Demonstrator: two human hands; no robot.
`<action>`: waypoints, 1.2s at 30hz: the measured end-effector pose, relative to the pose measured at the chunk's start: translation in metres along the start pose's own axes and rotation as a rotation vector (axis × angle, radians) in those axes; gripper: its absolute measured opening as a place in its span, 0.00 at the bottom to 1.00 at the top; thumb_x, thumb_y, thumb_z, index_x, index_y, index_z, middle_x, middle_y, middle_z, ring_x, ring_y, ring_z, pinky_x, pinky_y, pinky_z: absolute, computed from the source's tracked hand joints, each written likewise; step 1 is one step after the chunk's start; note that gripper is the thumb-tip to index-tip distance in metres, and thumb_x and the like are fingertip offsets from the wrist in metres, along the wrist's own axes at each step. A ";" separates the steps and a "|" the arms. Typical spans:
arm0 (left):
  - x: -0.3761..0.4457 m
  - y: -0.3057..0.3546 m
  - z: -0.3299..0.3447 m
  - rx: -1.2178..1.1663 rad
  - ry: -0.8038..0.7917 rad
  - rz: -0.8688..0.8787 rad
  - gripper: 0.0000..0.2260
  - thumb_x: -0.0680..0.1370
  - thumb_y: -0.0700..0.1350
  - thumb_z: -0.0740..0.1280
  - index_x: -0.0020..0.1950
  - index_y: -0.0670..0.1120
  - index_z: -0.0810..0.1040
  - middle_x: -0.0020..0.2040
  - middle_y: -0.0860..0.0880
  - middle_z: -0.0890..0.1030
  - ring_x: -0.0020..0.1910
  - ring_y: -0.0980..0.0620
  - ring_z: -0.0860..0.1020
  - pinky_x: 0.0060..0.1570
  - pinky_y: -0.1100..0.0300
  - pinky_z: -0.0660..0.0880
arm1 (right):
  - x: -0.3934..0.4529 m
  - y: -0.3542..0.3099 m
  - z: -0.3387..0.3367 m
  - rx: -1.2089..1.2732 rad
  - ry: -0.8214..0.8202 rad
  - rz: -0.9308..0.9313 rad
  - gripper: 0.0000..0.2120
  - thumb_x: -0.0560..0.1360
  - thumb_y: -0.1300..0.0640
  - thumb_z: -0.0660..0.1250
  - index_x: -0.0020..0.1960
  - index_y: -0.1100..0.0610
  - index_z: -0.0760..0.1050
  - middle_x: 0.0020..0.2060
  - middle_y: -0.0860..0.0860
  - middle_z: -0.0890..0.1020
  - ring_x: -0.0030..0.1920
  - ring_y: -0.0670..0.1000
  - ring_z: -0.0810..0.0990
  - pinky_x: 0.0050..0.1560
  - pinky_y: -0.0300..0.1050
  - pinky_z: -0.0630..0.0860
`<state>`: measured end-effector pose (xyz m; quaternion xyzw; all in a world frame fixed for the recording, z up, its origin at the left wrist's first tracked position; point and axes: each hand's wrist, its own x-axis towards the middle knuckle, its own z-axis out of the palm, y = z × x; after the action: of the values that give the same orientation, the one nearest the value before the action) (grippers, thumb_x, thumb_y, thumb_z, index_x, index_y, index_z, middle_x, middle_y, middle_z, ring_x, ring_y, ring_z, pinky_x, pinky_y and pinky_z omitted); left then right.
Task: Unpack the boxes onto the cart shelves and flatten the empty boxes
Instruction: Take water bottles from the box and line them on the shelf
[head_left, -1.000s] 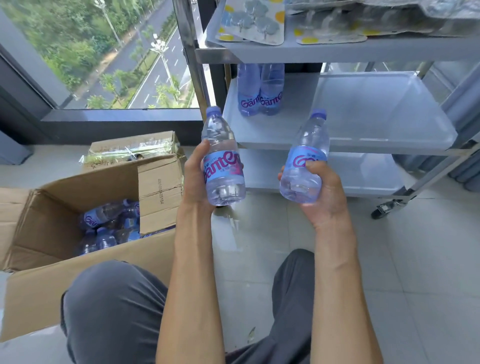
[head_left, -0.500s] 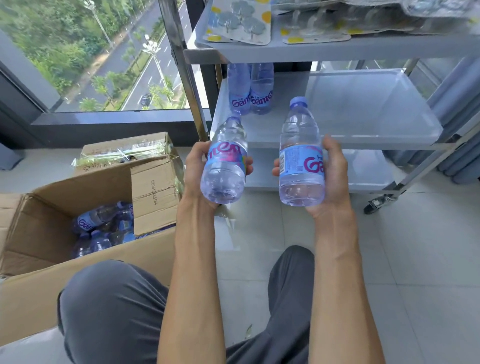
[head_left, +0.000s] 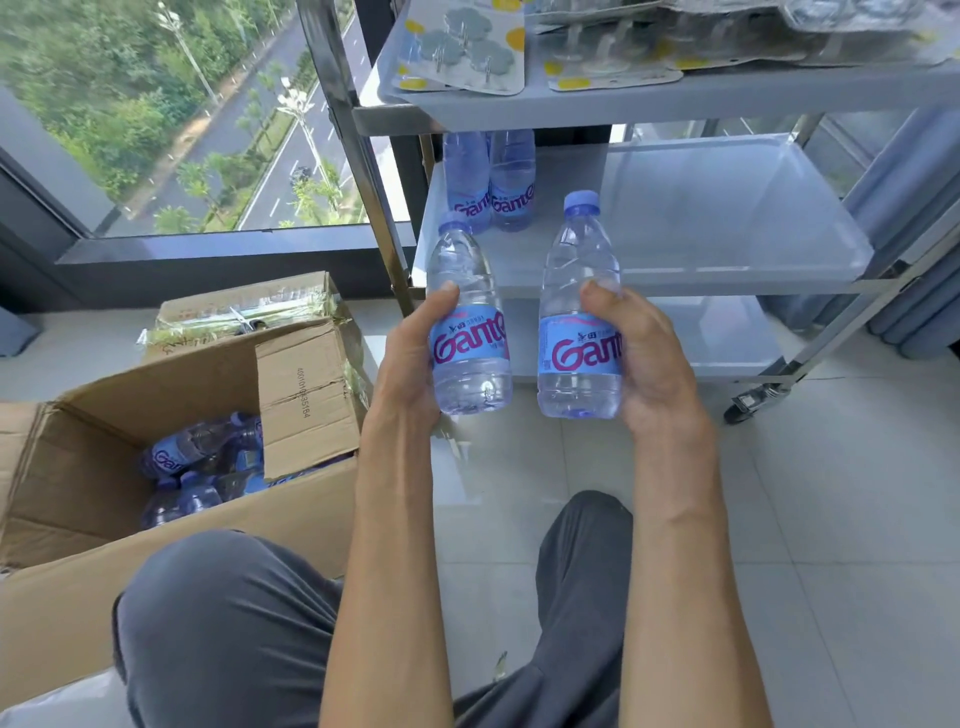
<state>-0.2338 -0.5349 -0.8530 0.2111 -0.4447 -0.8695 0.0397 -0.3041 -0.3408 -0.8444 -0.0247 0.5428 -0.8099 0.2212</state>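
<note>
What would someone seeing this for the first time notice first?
Two upright water bottles held side by side at centre: one in the left hand, one in the right hand, in front of the cart's middle shelf. Two matching bottles already stand at that shelf's back left, and more lie in the open cardboard box at left.

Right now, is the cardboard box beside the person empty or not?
Not empty. The open cardboard box shows several water bottles lying inside, under its raised flap.

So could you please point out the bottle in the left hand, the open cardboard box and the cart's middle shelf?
left-hand bottle (head_left: 470, 353), head view, on its label.
open cardboard box (head_left: 306, 389), head view, on its raised flap.
middle shelf (head_left: 727, 218), head view, on its bare surface.
</note>
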 end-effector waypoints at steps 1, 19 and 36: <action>0.001 -0.002 -0.001 0.014 0.015 0.000 0.18 0.75 0.50 0.71 0.59 0.40 0.78 0.47 0.40 0.84 0.43 0.43 0.84 0.41 0.50 0.82 | 0.001 0.001 -0.002 -0.003 0.004 0.000 0.21 0.66 0.51 0.76 0.54 0.61 0.79 0.44 0.59 0.82 0.40 0.57 0.83 0.42 0.51 0.80; 0.148 0.018 -0.009 0.475 0.448 0.502 0.20 0.68 0.42 0.78 0.59 0.44 0.82 0.50 0.48 0.85 0.47 0.51 0.84 0.44 0.59 0.81 | 0.133 0.023 0.030 -0.469 0.321 -0.411 0.14 0.68 0.60 0.77 0.52 0.61 0.79 0.45 0.55 0.84 0.46 0.58 0.82 0.49 0.56 0.80; 0.232 0.029 -0.013 0.658 0.395 0.661 0.28 0.72 0.41 0.75 0.71 0.43 0.73 0.63 0.47 0.79 0.58 0.50 0.79 0.57 0.58 0.78 | 0.246 0.051 0.067 -0.490 0.310 -0.510 0.32 0.71 0.65 0.73 0.73 0.64 0.68 0.66 0.57 0.76 0.67 0.54 0.75 0.68 0.51 0.72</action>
<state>-0.4426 -0.6217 -0.9142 0.2208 -0.7223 -0.5678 0.3274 -0.4896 -0.5099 -0.9113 -0.0881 0.7235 -0.6794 -0.0845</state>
